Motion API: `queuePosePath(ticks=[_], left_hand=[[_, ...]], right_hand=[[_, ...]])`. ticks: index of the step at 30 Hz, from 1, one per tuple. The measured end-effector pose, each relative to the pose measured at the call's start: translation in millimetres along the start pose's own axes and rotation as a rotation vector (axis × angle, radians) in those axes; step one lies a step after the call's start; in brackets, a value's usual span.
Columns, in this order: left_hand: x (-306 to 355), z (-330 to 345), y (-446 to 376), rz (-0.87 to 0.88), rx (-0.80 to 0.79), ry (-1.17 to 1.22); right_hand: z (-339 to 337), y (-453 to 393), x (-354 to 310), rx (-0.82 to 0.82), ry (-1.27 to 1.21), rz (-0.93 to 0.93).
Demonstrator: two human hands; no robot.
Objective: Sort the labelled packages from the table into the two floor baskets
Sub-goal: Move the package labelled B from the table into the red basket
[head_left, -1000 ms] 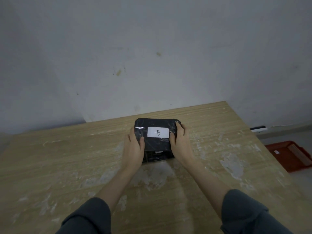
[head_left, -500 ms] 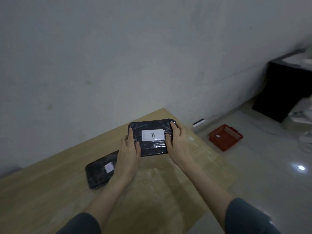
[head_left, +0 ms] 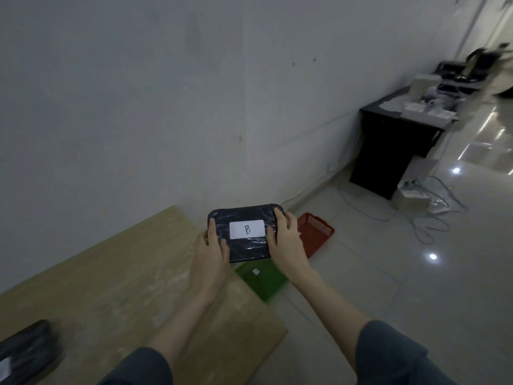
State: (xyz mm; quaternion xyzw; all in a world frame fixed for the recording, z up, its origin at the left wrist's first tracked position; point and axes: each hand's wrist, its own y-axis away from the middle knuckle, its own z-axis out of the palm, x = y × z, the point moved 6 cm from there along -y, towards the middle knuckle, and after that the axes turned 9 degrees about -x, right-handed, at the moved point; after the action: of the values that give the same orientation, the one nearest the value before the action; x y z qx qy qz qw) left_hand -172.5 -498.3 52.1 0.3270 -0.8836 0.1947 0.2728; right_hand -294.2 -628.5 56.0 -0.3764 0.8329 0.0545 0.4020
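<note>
A black plastic-wrapped package (head_left: 246,215) with a white label reading "B" is held in the air past the right end of the wooden table (head_left: 116,276). My left hand (head_left: 211,254) grips its left edge and my right hand (head_left: 286,243) its right edge. Below it on the floor lie a green basket (head_left: 263,279) and, farther off, a red basket (head_left: 316,232), both partly hidden by the package and my hands. A second black package (head_left: 25,354) lies at the table's near left corner, its label unreadable.
A grey wall runs along the far side of the table. A black desk (head_left: 388,151) with papers and boxes stands at the right by the wall, with loose cables (head_left: 433,218) and a small box on the glossy floor beside it.
Both hands have lifted the "B" package off the table and carried it right, out past the table's end. The view has swung right, revealing the green basket and the black desk.
</note>
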Motion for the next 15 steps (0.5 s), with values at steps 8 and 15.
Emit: queuePosePath(ticks=[8, 15], left_hand=[[92, 92, -83, 0.034, -0.036, 0.189], [150, 183, -184, 0.023, -0.047, 0.304]], right_hand=[[-81, -73, 104, 0.137, -0.048, 0.061], [-131, -165, 202, 0.235, -0.097, 0.091]])
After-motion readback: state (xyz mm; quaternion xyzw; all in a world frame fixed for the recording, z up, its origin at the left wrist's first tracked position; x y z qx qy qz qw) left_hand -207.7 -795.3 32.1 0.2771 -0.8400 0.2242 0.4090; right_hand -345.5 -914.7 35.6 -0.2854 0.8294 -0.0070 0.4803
